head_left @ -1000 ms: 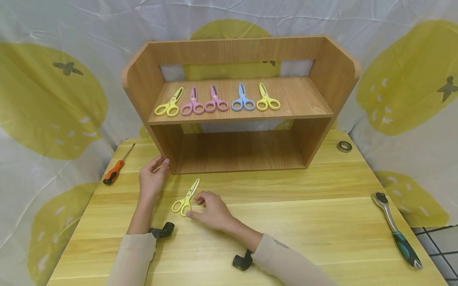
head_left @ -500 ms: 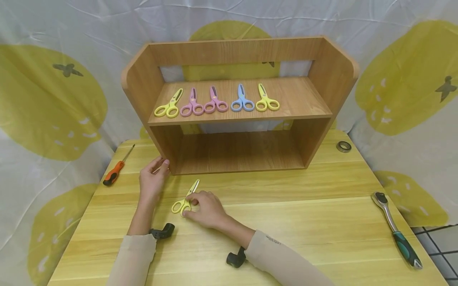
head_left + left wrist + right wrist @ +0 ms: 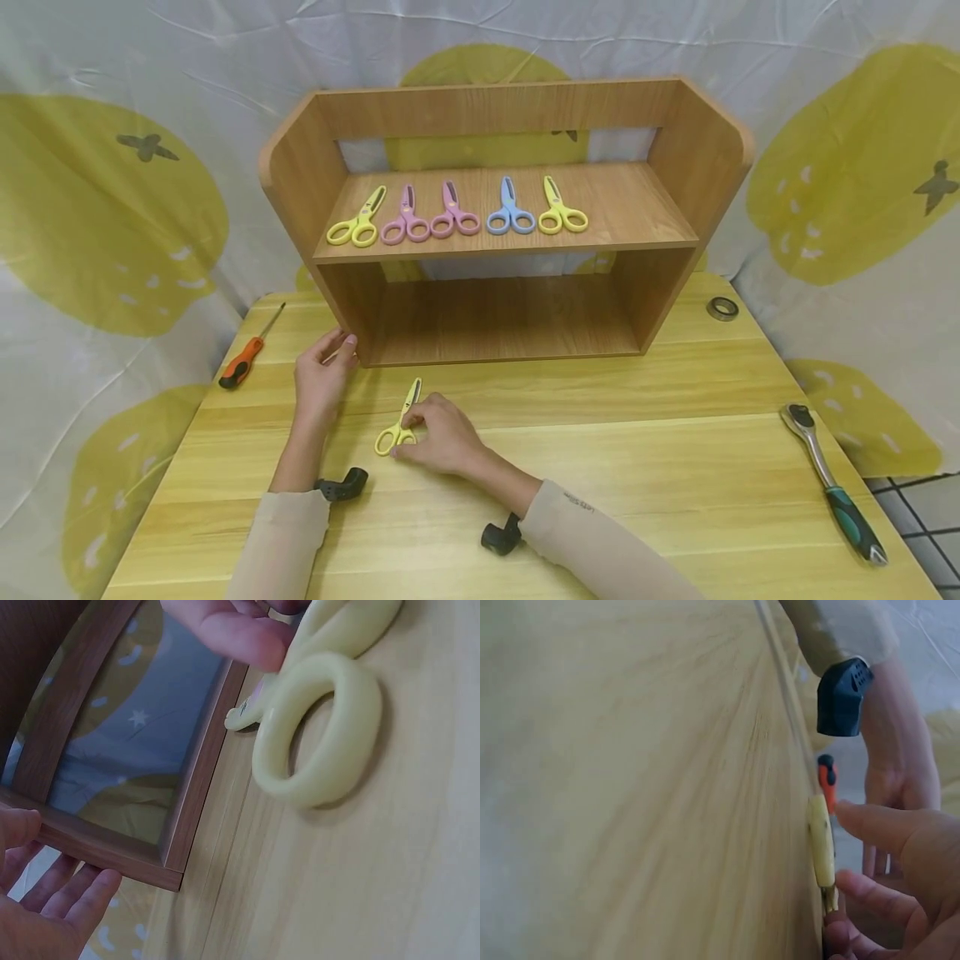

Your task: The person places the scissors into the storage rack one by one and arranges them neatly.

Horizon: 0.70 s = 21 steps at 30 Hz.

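My right hand [image 3: 444, 435] pinches yellow scissors [image 3: 386, 439] by the handle, thumb at the loops and fingers higher up by the pivot. The blades point away, towards the shelf, and part of one loop is hidden by the hand. In the left wrist view a loop of the scissors [image 3: 360, 742] looms close. My left hand [image 3: 321, 375] holds the lower left front corner of the wooden shelf [image 3: 487, 362], with the thumb on one side of the panel edge [image 3: 112, 851] and the fingers on the other.
Along the upper board lie several scissors: yellow scissors [image 3: 363, 223], pink scissors [image 3: 406, 223], blue scissors [image 3: 510, 218] among them. An orange screwdriver [image 3: 242, 363] is at the table's left. A metal ring [image 3: 722, 309] and a green-handled ratchet wrench [image 3: 849, 517] lie at the right.
My right hand has closed its fingers on the yellow scissors, which have shifted slightly right and turned a little more upright. The left hand stays at the shelf corner.
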{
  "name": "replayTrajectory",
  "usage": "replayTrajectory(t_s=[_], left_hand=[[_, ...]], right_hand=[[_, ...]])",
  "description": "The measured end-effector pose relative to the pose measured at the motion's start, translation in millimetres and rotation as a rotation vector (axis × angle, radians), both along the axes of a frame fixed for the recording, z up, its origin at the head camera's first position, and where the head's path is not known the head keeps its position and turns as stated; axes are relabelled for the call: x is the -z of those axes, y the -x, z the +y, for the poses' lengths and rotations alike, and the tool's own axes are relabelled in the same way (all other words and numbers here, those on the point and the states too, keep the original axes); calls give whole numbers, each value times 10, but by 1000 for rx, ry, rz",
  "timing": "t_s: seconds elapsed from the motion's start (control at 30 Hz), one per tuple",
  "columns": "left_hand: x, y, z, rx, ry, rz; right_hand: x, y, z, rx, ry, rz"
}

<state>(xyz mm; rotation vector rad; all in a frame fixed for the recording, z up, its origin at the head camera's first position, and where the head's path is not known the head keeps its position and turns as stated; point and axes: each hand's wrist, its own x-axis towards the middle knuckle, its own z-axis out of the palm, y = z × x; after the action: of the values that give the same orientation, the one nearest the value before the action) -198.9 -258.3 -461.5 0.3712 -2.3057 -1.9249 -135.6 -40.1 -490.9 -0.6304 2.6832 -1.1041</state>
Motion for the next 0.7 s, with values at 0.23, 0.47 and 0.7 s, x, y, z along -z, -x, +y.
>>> replayTrajectory(t_s=[0.23,0.47,0.7], left_hand=[[2,0,5,-7,8,-7],[-27,-5,10,-12,4,-5],[-22,-10,5,-8,-6,-14]], right_hand=[[9,12,77,20,23,-53],[42,22,129,27,40,-65],[25,28,136,48,52,-66]])
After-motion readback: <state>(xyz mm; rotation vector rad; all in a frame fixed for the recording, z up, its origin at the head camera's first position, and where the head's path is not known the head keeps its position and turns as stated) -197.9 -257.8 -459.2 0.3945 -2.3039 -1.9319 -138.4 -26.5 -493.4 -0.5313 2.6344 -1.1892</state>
